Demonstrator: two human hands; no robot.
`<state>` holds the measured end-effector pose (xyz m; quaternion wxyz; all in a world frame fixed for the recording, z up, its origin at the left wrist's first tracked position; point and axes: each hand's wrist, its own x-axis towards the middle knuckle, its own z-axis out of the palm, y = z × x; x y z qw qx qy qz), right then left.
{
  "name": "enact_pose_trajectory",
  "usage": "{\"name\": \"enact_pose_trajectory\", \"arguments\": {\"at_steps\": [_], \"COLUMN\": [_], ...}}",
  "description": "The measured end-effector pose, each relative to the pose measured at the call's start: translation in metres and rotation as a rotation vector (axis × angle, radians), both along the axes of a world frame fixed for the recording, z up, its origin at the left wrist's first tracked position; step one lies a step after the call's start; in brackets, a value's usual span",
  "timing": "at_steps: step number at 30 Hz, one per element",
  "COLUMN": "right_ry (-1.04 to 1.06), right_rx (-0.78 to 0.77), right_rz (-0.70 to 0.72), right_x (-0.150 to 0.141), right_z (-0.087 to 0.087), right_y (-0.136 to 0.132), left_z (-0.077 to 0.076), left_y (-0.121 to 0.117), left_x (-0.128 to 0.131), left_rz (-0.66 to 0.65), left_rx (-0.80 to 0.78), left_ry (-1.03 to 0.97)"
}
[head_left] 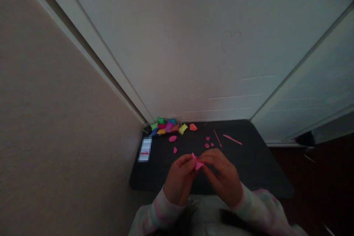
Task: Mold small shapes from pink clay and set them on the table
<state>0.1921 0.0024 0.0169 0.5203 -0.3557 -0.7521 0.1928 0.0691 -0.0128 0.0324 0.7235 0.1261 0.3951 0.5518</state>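
Observation:
My left hand (179,177) and my right hand (222,175) meet over the near part of a small black table (254,166). Both pinch a small flattened piece of pink clay (197,163) between their fingertips, fingers closed round it. Several small pink clay bits (209,144) lie on the table just beyond the hands, with a larger pink lump (173,138) and a small one (175,150) to the left.
Several coloured clay packets (166,126) are heaped at the table's back left corner, an orange lump (193,127) beside them. Two thin pink tools (232,139) lie at the back right. A blurred card (145,149) sits at the left edge. White door behind, beige wall left.

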Motion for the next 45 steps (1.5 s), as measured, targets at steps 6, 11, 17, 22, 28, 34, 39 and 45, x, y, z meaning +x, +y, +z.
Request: {"name": "enact_pose_trajectory", "arguments": {"at_steps": [6, 11, 17, 22, 28, 34, 39, 45], "right_ry": [-0.073, -0.074, -0.062, -0.145, -0.124, -0.104, -0.132, -0.087], "right_rx": [0.095, 0.035, -0.004, 0.067, 0.035, 0.011, 0.078, 0.012], "right_rz": [0.032, 0.085, 0.131, 0.149, 0.160, 0.162, 0.127, 0.098], "right_x": [-0.007, -0.013, -0.021, -0.027, -0.032, -0.031, -0.028, -0.025], "right_z": [0.000, -0.001, -0.001, -0.004, -0.006, -0.007, -0.007, -0.007], "right_y": [0.000, -0.003, -0.006, -0.009, -0.015, -0.016, -0.017, -0.018], "left_z": [-0.006, -0.005, -0.004, -0.008, -0.007, -0.010, -0.013, -0.013], "left_y": [-0.007, -0.013, -0.022, -0.029, -0.036, -0.038, -0.036, -0.034], "left_x": [-0.009, -0.015, -0.022, -0.029, -0.033, -0.032, -0.030, -0.029], "left_rz": [0.024, 0.074, 0.119, 0.146, 0.170, 0.150, 0.133, 0.105], "left_rx": [0.016, -0.001, -0.023, -0.038, -0.032, -0.014, -0.036, -0.007], "left_ry": [0.069, 0.094, 0.082, 0.105, 0.128, 0.116, 0.176, 0.215]}}
